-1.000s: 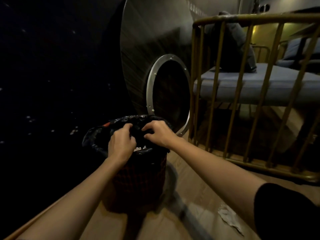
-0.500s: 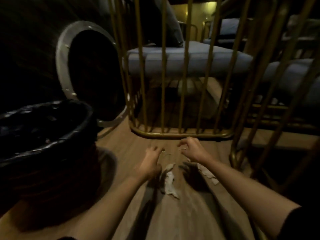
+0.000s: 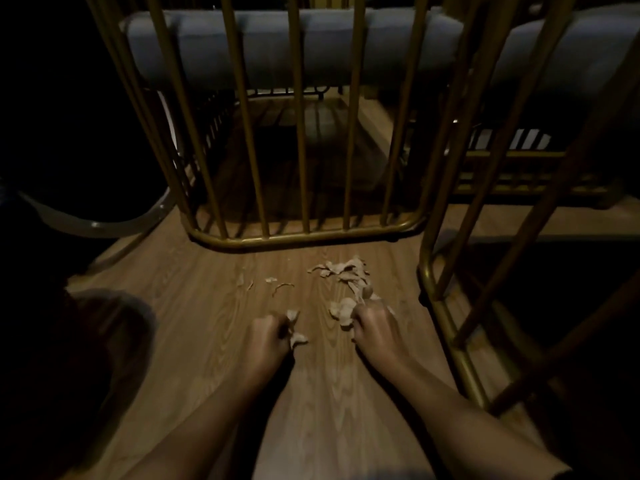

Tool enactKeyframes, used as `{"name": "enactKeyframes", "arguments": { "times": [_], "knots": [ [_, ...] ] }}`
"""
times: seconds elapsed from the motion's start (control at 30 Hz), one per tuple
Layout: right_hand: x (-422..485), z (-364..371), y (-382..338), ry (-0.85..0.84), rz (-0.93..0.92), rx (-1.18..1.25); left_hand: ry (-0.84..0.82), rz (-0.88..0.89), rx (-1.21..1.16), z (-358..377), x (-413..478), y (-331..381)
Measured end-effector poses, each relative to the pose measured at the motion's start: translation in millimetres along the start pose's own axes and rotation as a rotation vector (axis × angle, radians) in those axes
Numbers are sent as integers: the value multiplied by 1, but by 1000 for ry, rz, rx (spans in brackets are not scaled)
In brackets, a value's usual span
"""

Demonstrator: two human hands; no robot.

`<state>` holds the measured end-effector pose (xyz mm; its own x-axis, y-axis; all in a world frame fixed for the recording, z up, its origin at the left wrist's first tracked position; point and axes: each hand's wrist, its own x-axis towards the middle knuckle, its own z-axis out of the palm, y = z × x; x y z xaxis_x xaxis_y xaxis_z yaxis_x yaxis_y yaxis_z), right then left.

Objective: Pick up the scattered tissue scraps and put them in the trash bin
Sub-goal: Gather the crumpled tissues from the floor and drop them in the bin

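Note:
Torn tissue scraps lie scattered on the wooden floor in front of a gold metal frame. My left hand is down on the floor, fingers closed around a small tissue scrap. My right hand is closed on a crumpled clump of tissue. A few tiny scraps lie just beyond the hands. The trash bin is only a dark shape at the lower left, its opening out of view.
A gold barred chair frame with a grey cushion stands just beyond the scraps. A second gold frame runs along the right. A round silver rim sits in the dark at the left.
A second ago both hands were over the bin. They then reached down to the floor, and now both have closed on tissue scraps; the view has tipped downward.

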<state>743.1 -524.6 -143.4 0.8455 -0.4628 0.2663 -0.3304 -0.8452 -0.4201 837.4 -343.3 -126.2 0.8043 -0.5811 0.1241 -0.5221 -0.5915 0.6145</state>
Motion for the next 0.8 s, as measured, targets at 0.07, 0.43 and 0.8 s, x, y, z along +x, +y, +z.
{"name": "enactKeyframes", "arguments": {
  "times": [0.07, 0.43, 0.8],
  "knots": [
    [15, -4, -14, 76, -73, 17, 108, 17, -69, -11, 15, 2],
    [113, 18, -1, -541, 61, -184, -147, -91, 368, -11, 109, -11],
    [60, 49, -10, -131, -88, -26, -8, 133, 263, 29, 57, -33]
  ]
}}
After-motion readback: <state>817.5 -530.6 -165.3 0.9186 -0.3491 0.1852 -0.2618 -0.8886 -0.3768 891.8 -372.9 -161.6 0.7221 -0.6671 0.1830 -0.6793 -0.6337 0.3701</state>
